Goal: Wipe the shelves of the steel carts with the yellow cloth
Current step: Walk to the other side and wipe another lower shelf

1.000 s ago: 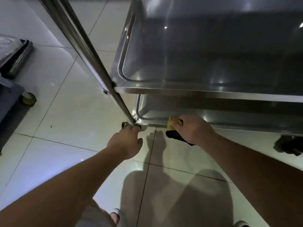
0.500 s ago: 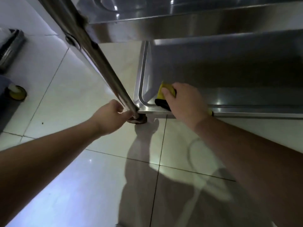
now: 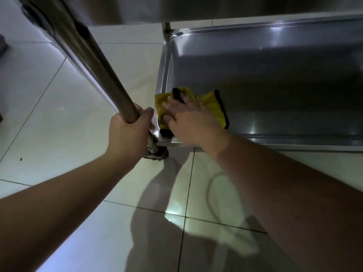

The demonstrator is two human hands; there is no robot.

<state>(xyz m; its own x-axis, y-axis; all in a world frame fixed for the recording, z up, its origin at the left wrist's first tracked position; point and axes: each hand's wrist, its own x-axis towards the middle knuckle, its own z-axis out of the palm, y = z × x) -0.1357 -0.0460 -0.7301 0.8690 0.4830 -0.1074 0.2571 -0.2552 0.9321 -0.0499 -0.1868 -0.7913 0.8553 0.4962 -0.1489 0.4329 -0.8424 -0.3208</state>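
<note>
The left hand [image 3: 129,132] was clenched around the cart's steel upright [image 3: 92,61], which ran as a slanted bar from the upper left of the frame down to the centre. The grip sat low on the post, just above the caster [image 3: 156,152] — a sensible place to hold, probably to keep the wheeled cart from rolling while the other hand pushed against it.

The right hand [image 3: 191,120] lay flat and spread, palm down, pressing the yellow cloth [image 3: 212,107] against the bottom shelf [image 3: 275,75] rather than gripping it. The cloth, yellow with a dark edging, sat in the shelf's near left corner, just right of centre in the frame. One fold lapped over the raised rim toward the post, and the rest was spread on the shelf floor. An open palm spreads pressure over more cloth, which suited a broad wiping stroke.

The shelf itself was a shallow steel tray with rounded corners, filling the upper right of the frame, dim and showing a few glints of light. The shelf above [image 3: 176,8] crossed the top edge. Most of the tray lay to the right of the cloth — judging by that, the wipe of this level was near its start, though no dirt or wet streaks could be made out in the low light.
</note>
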